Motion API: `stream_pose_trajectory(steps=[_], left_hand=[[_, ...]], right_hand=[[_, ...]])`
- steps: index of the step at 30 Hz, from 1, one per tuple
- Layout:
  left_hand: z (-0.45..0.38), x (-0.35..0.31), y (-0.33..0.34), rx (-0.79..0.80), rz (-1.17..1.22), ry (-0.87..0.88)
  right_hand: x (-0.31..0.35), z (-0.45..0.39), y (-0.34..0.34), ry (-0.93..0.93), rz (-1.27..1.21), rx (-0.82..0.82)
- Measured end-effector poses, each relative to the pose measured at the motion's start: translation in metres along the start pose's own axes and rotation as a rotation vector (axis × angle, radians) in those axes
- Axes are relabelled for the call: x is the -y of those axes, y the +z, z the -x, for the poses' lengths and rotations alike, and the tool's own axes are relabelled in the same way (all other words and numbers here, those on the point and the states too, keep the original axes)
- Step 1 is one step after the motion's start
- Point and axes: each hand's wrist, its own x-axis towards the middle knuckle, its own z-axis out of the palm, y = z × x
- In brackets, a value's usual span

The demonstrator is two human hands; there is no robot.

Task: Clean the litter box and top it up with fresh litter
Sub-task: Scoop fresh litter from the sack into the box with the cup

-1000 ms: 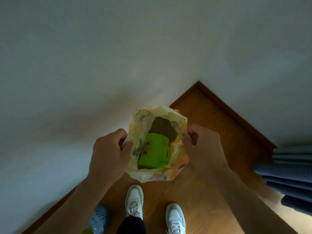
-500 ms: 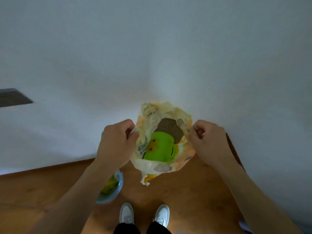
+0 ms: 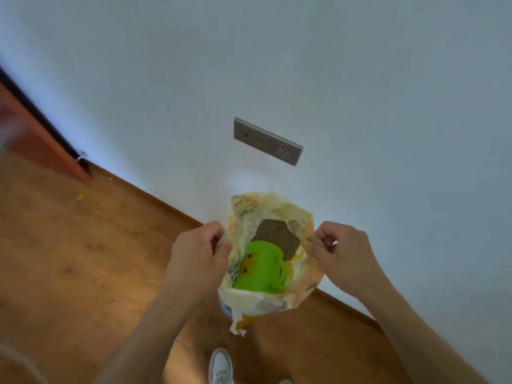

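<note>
The open bag (image 3: pixel 270 300) hangs between the two hands: the left hand (image 3: pixel 198 261) pinches its left rim, the right hand (image 3: pixel 342 256) its right rim, fingers curled over the edges. Inside, a cup (image 3: pixel 260 268) lies tilted nearer the left fingers, with litter (image 3: pixel 278 236) just behind it. Behind the bag stands the wall, with an outlet plate (image 3: pixel 267 141) above. Below the fingers lies the floor (image 3: pixel 83 259), where what seems a shoe (image 3: pixel 220 365) shows.
</note>
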Motion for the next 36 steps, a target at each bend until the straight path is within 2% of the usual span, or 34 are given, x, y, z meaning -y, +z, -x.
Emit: stream_pose_trajectory(steps=[5,10,19,28,36], left_hand=[[0.015,0.049,-0.049,-0.146,0.021,-0.171],[0.046,0.069,-0.069,-0.3,-0.013,-0.365],[0.106,0.023,-0.048,-0.718,-0.102,-0.79],[0.189,-0.034,-0.018,-0.961,-0.126,-1.116],[0.307,-0.079,0.034,-1.142,-0.087,-1.399]], right_hand=[[0.058,-0.043,0.054,-0.208,-0.004,0.177],[0.094,-0.076,0.098,-0.417,-0.031,0.385],[0.131,-0.113,0.131,-0.811,-0.109,0.702],[0.154,-0.06,0.134,-1.116,-0.115,0.992],[0.15,0.056,0.152,-1.25,-0.126,1.289]])
